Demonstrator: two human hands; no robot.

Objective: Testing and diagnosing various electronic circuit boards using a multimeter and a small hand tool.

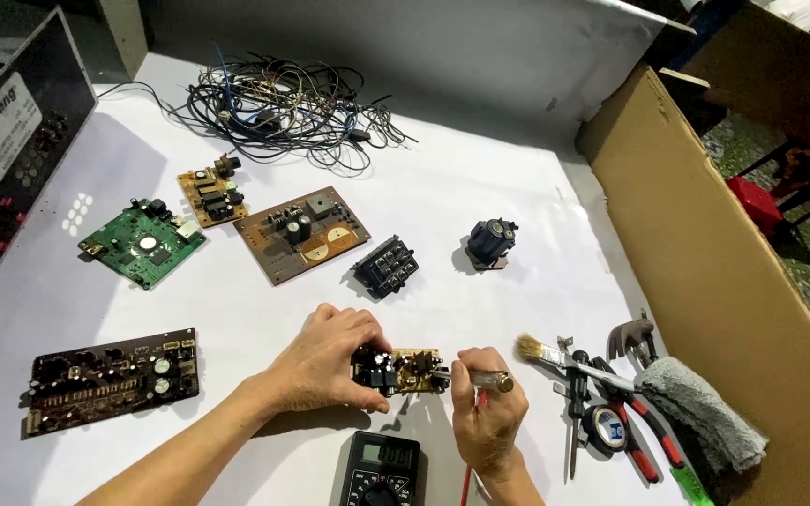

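Gripping a small circuit board [410,369] lying left-right, left hand [325,361]; right hand [485,412] pinches a leftward-pointing screwdriver [475,379].

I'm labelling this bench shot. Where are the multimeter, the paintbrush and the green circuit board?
multimeter [382,467], head view, on its black body below the display.
paintbrush [529,349], head view, on the bristles.
green circuit board [141,242], head view, at the board's middle.

Bright, even light falls from above onto my white table [480,187], which glares almost blown out. Soft, short shadows sit under my 2 hands. The centre is sharp; the edges bend, perhaps from lens distortion
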